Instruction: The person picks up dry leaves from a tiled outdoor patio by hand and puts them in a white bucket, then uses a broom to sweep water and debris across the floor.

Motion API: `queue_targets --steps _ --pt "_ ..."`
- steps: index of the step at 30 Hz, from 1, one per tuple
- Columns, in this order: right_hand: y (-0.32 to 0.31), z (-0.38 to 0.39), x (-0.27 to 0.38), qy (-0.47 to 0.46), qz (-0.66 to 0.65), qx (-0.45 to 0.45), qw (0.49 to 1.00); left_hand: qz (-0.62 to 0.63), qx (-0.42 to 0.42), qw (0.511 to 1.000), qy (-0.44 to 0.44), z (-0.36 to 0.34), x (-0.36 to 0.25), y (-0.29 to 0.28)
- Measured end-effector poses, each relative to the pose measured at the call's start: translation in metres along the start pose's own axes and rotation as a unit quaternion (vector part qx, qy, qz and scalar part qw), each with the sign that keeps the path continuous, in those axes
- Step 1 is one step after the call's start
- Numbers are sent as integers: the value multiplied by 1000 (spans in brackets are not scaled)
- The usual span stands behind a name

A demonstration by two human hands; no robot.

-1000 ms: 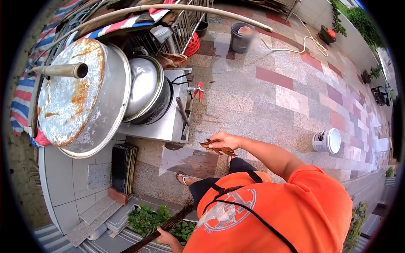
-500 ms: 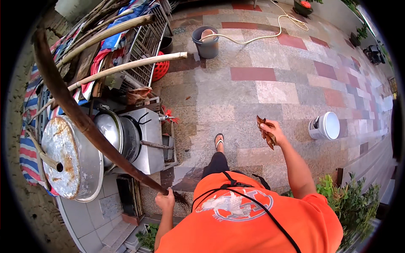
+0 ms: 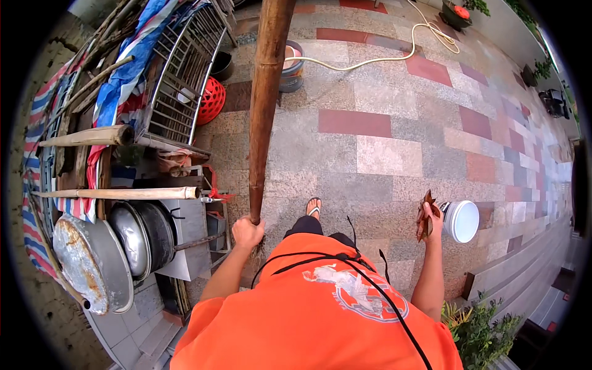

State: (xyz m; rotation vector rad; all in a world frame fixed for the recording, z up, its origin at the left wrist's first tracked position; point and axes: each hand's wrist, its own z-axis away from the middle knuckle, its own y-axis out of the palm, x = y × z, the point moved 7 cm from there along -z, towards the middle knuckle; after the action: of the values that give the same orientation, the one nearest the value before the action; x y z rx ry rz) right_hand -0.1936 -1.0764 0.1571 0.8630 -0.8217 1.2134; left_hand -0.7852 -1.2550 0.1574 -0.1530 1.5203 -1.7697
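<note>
- Swung clear of the cookware since half a second ago, a bamboo-handled broom (image 3: 265, 117) points straight ahead over the paved floor (image 3: 391, 154), while a clutch of dried leaves (image 3: 425, 216) arrives beside a white plastic bucket (image 3: 464, 222).
- Left hand (image 3: 248, 234) wraps firmly around the lower end of the broom's handle; dark bristles show just below the fist, near the front of the wearer's orange shirt (image 3: 296, 320).
- Right hand (image 3: 434, 219) closes its fingers on the brown, curled leaves, holding them over the floor's right-hand side; whether that hand touches the bucket, the view cannot tell.
- The bucket stands near the grey step (image 3: 515, 262) along the floor's right edge, with a leafy green shrub (image 3: 484, 327) nearer the wearer.
- One foot in a flip-flop (image 3: 314, 209) shows on the floor just ahead of the wearer's body.
- Along the floor's left edge, a dark pot (image 3: 155, 231) with a silvery lid (image 3: 128, 242) sits next to a rust-stained metal vessel (image 3: 89, 262).
- Toward the floor's far edge, a grey bucket (image 3: 293, 82) peeks from behind the broom handle, a pale hose (image 3: 339, 68) snakes off to the right, and a red plastic basket (image 3: 211, 102) rests beside a metal rack (image 3: 182, 74).
</note>
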Motion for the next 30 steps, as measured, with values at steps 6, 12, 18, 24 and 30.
queue_targets --steps 6,12,18,24,30 --pt "-84 -60 29 31 -43 -94 994 -38 35 999 14 -106 -152 44" --pt "-183 -182 63 21 -28 -125 992 -71 33 996 30 -173 -296 93" --pt "-223 -302 182 9 -21 -68 997 -77 31 996 14 -204 -416 135" --pt "-269 -427 267 -14 -23 -95 995 -36 31 999 7 -254 -517 168" --pt "-314 -553 311 -11 32 -71 997 -42 48 998 -19 -336 -608 203"
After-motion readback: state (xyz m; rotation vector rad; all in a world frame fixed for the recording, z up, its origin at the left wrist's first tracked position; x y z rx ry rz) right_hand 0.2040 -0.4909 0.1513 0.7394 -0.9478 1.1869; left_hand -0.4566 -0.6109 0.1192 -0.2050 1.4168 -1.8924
